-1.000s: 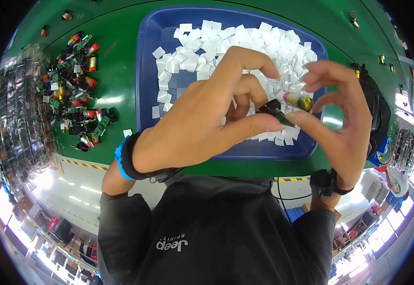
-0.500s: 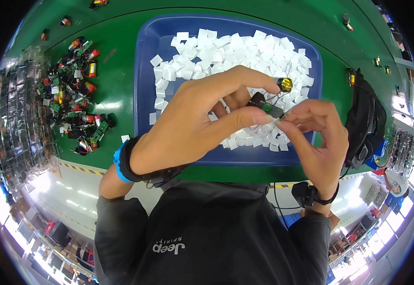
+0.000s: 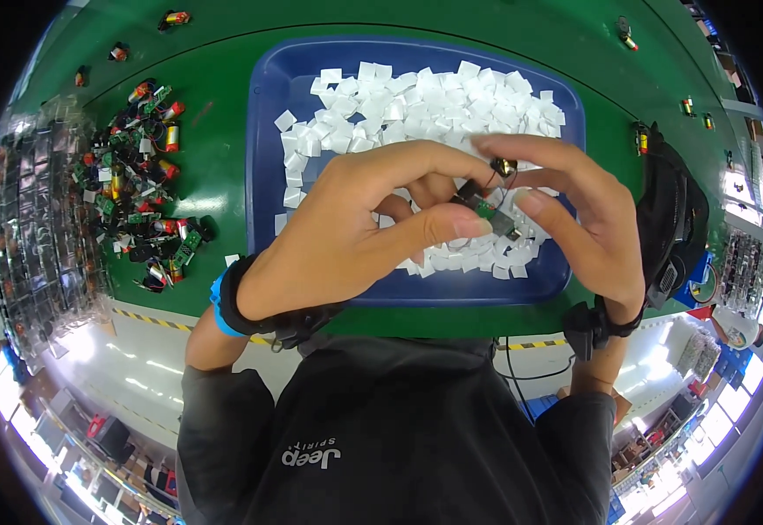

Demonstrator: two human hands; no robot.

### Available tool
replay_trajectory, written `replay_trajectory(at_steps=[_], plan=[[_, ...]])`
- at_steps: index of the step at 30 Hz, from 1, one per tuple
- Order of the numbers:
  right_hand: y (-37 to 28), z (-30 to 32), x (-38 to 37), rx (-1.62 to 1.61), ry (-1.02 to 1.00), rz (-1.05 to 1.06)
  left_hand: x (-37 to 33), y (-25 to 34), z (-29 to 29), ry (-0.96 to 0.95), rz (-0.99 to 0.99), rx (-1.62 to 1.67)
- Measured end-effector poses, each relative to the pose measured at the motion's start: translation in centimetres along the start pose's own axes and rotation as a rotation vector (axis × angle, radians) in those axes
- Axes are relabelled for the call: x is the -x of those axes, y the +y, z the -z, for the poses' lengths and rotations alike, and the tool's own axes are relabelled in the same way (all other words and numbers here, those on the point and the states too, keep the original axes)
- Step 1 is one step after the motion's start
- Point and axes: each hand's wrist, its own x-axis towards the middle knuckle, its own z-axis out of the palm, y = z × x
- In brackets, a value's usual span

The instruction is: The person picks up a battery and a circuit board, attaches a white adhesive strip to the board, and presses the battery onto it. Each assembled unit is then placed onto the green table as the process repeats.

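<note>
My left hand (image 3: pixel 364 223) reaches over the blue tray, thumb and fingers closed on a small green circuit board (image 3: pixel 487 208) with dark parts. Thin wires run from this board to a short cylinder with a yellowish end (image 3: pixel 505 166), beside my left fingertips. My right hand (image 3: pixel 604 206) is held just right of the board, thumb and index finger apart and fingertips slightly blurred. Nothing shows in its grip, though its curled fingers are partly hidden. Beneath both hands, many small white square pieces (image 3: pixel 434 105) lie scattered in the tray (image 3: pixel 263 140).
A heap of circuit boards with red and yellow cylinders (image 3: pixel 141 184) covers the green table at left, beside stacked clear plastic trays (image 3: pixel 27 210). A black bag (image 3: pixel 674 210) lies at right. Several loose assemblies (image 3: pixel 628 35) sit along the far side.
My right hand has let go of the board's edge; its index finger has lifted and stretched left. The cylinder has shifted slightly left and down. My left hand keeps its grip.
</note>
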Motion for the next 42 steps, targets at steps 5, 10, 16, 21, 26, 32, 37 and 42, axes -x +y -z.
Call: replay_trajectory(at_steps=[5,10,16,21,26,32,37,42], plan=[[0.1,0.8,0.1,-0.073,-0.091,-0.091,-0.1,0.7,0.0,-0.037,0.068,0.001],[1.5,0.8,0.1,-0.209,-0.115,-0.151,0.1,0.7,0.0,-0.029,0.071,0.065],[1.2,0.8,-0.6,-0.306,-0.128,-0.163,0.2,1.0,0.0,-0.003,0.148,0.081],[-1.2,1.0,-0.4,0.163,-0.116,-0.093,-0.1,1.0,0.1,0.013,0.198,0.016],[-2.8,-0.6,0.1,0.567,-0.047,0.117,-0.1,1.3,0.1,0.066,0.215,-0.021],[-1.7,-2.5,0.6,0.539,0.141,0.403,0.1,0.7,-0.6,0.147,0.054,0.138],[-2.2,-3.1,1.1,0.706,0.174,0.495,-0.3,1.1,-0.1,0.068,0.192,0.400],[-2.8,-3.4,1.4,0.806,0.181,0.511,-0.2,0.9,-0.2,0.034,0.246,0.466]])
